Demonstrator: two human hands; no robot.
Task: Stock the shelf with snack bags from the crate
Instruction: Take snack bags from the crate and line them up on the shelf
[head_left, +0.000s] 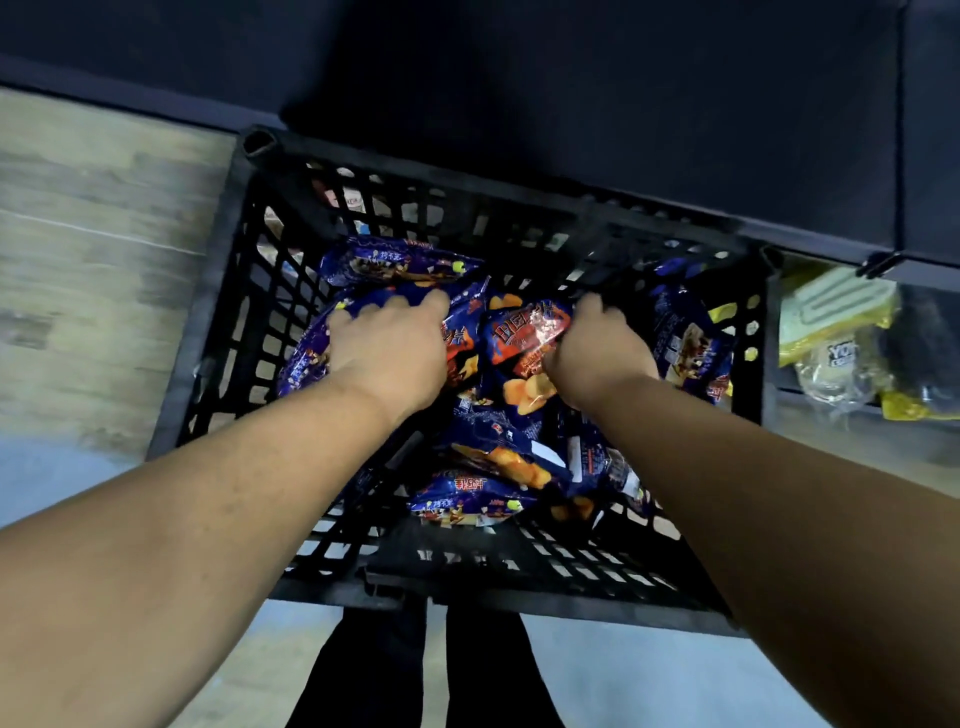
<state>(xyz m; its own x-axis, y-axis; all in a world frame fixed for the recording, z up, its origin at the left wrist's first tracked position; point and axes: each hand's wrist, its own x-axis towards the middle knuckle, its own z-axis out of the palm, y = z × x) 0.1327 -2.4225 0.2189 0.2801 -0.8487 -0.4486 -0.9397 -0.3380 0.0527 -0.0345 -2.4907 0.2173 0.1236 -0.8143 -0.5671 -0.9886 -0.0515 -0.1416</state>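
Note:
A black lattice crate (223, 291) stands on the floor below me, holding several blue snack bags printed with orange chips. My left hand (387, 348) reaches down into it and lies on a blue snack bag (304, 358) at the left, its fingers curling over the bag's far edge. My right hand (597, 353) grips a blue and red snack bag (524, 332) in the middle of the crate. More bags lie at the back (395, 260), the right (685, 338) and the front (467, 501). The dark shelf (623, 130) runs along the top.
A low shelf level at the right holds yellow and white packets (831, 332). Wooden floor (93, 234) lies left of the crate. My dark trouser legs (426, 675) show below the crate's near rim.

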